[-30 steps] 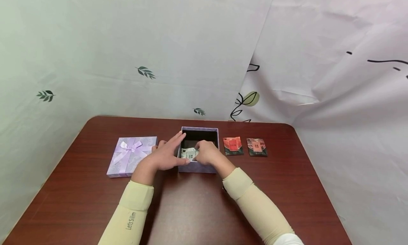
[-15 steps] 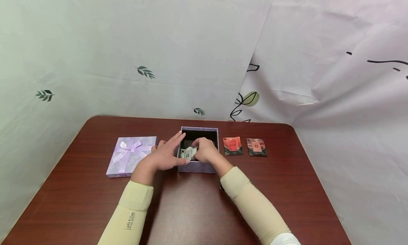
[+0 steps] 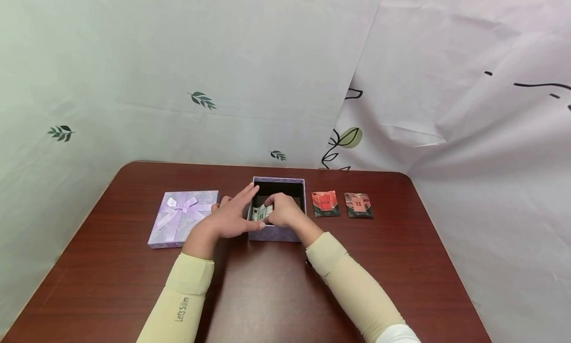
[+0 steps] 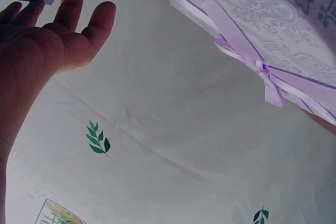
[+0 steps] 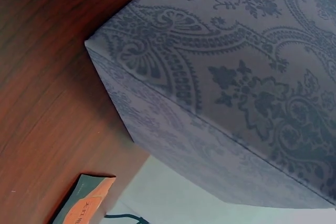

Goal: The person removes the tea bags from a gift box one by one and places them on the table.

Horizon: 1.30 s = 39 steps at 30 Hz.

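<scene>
"What lies left of the lavender box (image 3: 275, 234)?"

"A patterned lid (image 3: 165, 229), flat on the reddish-brown table (image 3: 267, 293), with a pale purple bow (image 3: 184, 208) on it."

"And your left hand (image 3: 231, 218)?"

"Between the lid and the box. I have it spread along the box's left side, forefinger toward the far corner, thumb at the near rim; it isn't closed round anything."

"Where's the pale green packet (image 3: 259, 212)?"

"Inside the box, toward its left side. Whether it touches the bottom, I can't tell."

"What is your right hand (image 3: 284, 211) doing?"

"It dips into the box over the near wall. My fingers and thumb are curled, pinching the packet's right end, though my fingertips are mostly hidden."

"Anything right of the box?"

"Yes, a red packet (image 3: 325, 203) with a dark lower edge just beside it, and a salmon-pink packet (image 3: 359, 205) farther right. Both lie on the table, apart from each other."
</scene>
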Motion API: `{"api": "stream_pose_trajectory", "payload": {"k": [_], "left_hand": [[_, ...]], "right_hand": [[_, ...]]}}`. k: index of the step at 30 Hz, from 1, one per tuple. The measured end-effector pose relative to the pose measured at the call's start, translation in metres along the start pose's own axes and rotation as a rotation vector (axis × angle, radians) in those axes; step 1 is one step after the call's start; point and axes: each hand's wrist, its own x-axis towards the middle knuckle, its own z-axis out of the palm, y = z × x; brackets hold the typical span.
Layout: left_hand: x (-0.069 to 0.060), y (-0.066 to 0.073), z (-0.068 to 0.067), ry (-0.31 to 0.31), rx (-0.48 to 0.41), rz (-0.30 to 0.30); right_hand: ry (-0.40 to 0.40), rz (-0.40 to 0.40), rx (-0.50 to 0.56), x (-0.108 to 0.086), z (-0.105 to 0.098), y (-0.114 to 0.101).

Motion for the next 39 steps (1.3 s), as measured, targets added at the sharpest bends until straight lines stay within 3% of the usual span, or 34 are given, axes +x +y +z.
{"api": "stream_pose_trajectory", "payload": {"k": [12,20,27,39], "left_hand": [[0.002,0.0,0.002,-0.007,0.003,-0.002],[0.003,0.0,0.003,-0.017,0.016,-0.012],[0.004,-0.001,0.0,-0.016,0.012,-0.011],[0.002,-0.001,0.0,-0.011,0.004,-0.013]], "right_hand": [[0.05,-0.047,0.114,-0.008,-0.003,0.012],[0.09,-0.092,0.131,-0.017,-0.013,0.017],[0.057,-0.111,0.266,-0.029,-0.026,0.017],[0.081,-0.092,0.391,-0.043,-0.039,0.031]]}}
